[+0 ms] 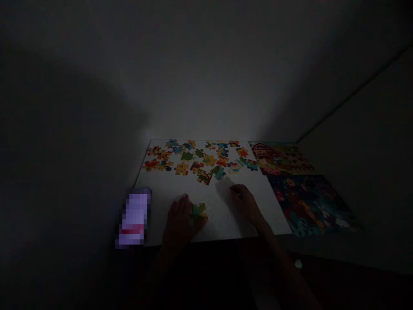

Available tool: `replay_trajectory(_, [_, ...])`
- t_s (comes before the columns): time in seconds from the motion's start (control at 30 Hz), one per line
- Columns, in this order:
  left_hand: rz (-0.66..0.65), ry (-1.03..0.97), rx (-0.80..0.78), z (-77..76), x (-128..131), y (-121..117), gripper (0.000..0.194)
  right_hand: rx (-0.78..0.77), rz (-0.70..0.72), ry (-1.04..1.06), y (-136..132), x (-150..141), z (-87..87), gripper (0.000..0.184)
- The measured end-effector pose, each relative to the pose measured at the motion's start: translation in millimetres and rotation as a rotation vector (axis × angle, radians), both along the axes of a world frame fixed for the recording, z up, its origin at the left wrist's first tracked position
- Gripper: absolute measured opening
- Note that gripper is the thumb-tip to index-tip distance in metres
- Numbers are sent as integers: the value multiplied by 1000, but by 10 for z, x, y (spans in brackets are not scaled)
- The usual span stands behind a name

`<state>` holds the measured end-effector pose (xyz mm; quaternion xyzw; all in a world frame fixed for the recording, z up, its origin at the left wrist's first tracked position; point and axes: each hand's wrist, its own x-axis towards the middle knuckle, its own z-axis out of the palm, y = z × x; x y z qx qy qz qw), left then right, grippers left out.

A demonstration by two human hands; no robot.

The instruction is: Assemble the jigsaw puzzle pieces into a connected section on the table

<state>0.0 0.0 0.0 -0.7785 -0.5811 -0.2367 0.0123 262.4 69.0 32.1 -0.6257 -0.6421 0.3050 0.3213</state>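
Observation:
In the dim light, my left hand (180,217) lies on a white board (222,224) with its fingers stretched out. Its thumb and index side rest against a small group of joined green and yellow jigsaw puzzle pieces (199,211). My right hand (244,201) hovers or rests over the board to the right, fingers curled together. Whatever those fingers hold, if anything, is too dark to see. Beyond both hands, several loose puzzle pieces (209,160) are spread across the far half of the board. A teal and green puzzle piece (219,172) lies nearest to my right hand.
A phone (135,217) with a lit, blurred screen lies by the board's left edge. On the right are two colourful pictures, a farm scene (284,159) and a dark blue scene (312,206). A pale wall (200,86) rises behind the board.

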Motion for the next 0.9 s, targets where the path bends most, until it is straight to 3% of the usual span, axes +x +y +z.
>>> replay_trajectory(0.1, [2,-1,10,-3,-5,-2,46,204,-150,-80,439,-307,-206,33])
replay_trajectory(0.23, [-3,-9,22,-22,-11,-5,47,255,-225,-228,664,-454,-387,41])
replay_trajectory(0.47, [-6,4,-25,-8,-6,-3,50,246,-220,-346,640,-432,-457,51])
replay_trajectory(0.9, [2,-14,-13,-18,-1,-14,51,294,-219,-349,662,-410,-511,38])
